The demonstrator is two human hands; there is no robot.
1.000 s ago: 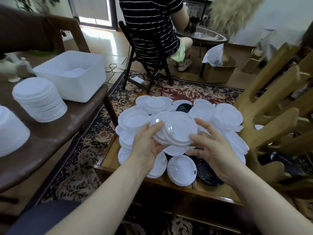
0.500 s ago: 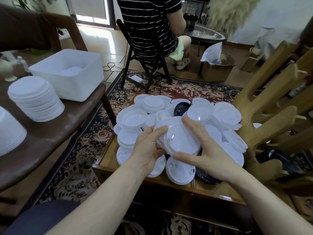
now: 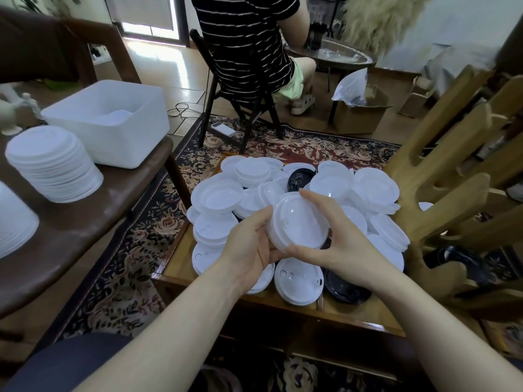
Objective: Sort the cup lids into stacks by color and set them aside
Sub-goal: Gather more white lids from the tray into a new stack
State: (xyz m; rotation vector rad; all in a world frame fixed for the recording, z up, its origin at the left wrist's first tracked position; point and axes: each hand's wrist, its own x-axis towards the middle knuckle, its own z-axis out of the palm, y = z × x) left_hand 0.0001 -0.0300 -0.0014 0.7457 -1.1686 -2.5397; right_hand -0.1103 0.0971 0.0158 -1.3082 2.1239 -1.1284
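Above the lid pile (image 3: pixel 283 193), white lids (image 3: pixel 300 222) between left hand (image 3: pixel 249 250) and right hand (image 3: pixel 339 250).

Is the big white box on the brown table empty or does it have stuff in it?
Not empty. The white box is open on top, and something white, maybe lids, lies at its bottom. What exactly, I cannot tell.

Low wooden table (image 3: pixel 181 275): white lids (image 3: pixel 216 195), apparently few black lids (image 3: pixel 346 288).
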